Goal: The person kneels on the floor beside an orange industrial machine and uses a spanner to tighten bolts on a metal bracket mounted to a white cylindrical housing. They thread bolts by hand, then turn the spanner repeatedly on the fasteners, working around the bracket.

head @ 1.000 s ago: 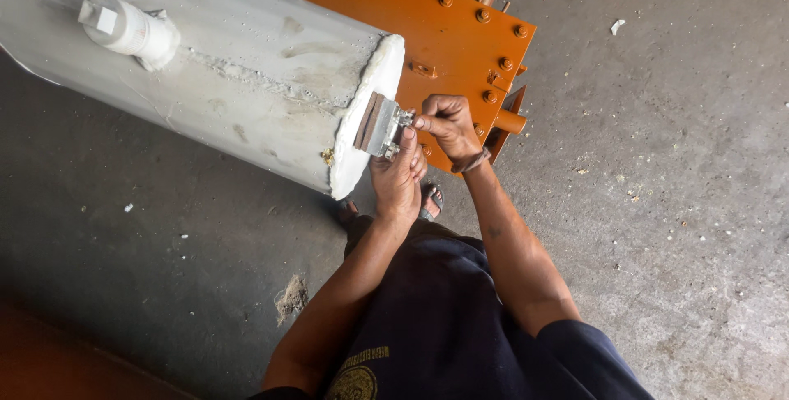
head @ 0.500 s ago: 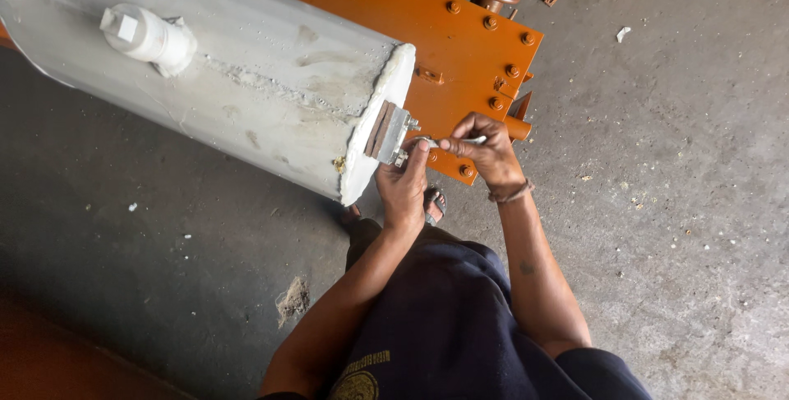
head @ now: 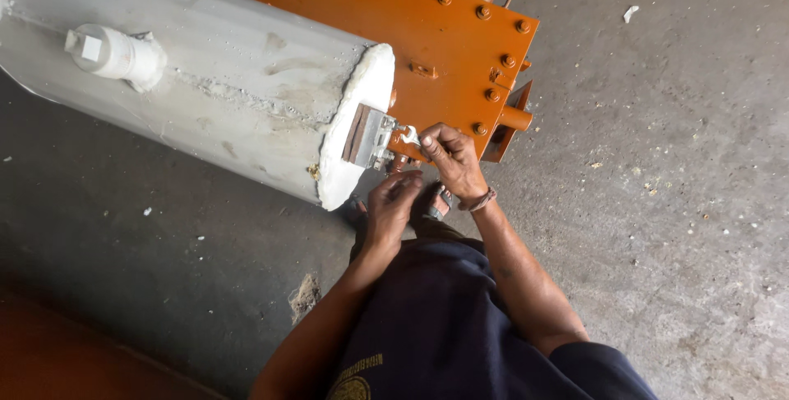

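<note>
A grey concrete floor (head: 674, 203), stained and littered with small chips, carries the work. Nearest, the left hand (head: 390, 207) hangs just under a small metal clamp fitting (head: 374, 137), fingers curled loosely together; whether they hold anything cannot be told. The right hand (head: 452, 158) pinches a small silver fastener (head: 408, 134) at the fitting's outer side. The fitting already sits against the white tank (head: 238, 88) end cap, so tightening seems unfinished. Behind lies an orange bolted plate (head: 394, 30).
</note>
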Motion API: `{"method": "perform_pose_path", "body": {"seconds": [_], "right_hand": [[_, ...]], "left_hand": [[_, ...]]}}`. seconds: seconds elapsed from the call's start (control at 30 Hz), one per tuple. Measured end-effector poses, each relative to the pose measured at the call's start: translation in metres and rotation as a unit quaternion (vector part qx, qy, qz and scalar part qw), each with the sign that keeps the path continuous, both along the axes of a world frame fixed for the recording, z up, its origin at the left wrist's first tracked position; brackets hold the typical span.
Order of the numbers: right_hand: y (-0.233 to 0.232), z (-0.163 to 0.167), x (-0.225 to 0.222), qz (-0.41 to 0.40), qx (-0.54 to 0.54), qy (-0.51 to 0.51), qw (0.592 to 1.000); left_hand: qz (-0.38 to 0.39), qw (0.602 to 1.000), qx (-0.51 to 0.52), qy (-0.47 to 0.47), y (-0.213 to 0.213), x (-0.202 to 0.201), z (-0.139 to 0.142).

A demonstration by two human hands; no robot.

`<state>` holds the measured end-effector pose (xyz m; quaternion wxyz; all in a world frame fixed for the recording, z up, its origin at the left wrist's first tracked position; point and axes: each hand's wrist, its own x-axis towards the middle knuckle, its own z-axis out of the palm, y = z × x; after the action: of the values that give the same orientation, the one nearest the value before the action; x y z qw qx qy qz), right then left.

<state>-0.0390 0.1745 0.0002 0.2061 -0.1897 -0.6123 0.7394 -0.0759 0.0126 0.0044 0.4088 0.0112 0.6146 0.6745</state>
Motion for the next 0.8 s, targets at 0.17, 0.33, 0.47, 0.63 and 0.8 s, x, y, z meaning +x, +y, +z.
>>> {"method": "perform_pose_path", "body": {"seconds": [0.17, 0.33, 0.47, 0.63, 0.8], "right_hand": [[0.013, 0.002, -0.009, 0.011, 0.208, 0.048, 0.977], [0.018, 0.006, -0.009, 0.014, 0.086, 0.024, 0.996], [0.023, 0.01, -0.016, 0.034, 0.066, 0.025, 0.997], [0.031, 0.015, -0.021, 0.048, 0.217, 0.026, 0.975], [0.025, 0.013, -0.025, 0.028, 0.226, 0.044, 0.973]], "left_hand": [[-0.011, 0.998, -0.055, -0.027, -0.015, -0.006, 0.003], [-0.015, 0.998, -0.037, -0.044, -0.02, -0.005, 0.0], [-0.023, 0.998, -0.048, -0.042, -0.021, -0.006, -0.001], [-0.026, 0.996, -0.057, -0.061, -0.02, -0.008, 0.001], [-0.026, 0.996, -0.055, -0.071, -0.023, -0.012, 0.005]]}}
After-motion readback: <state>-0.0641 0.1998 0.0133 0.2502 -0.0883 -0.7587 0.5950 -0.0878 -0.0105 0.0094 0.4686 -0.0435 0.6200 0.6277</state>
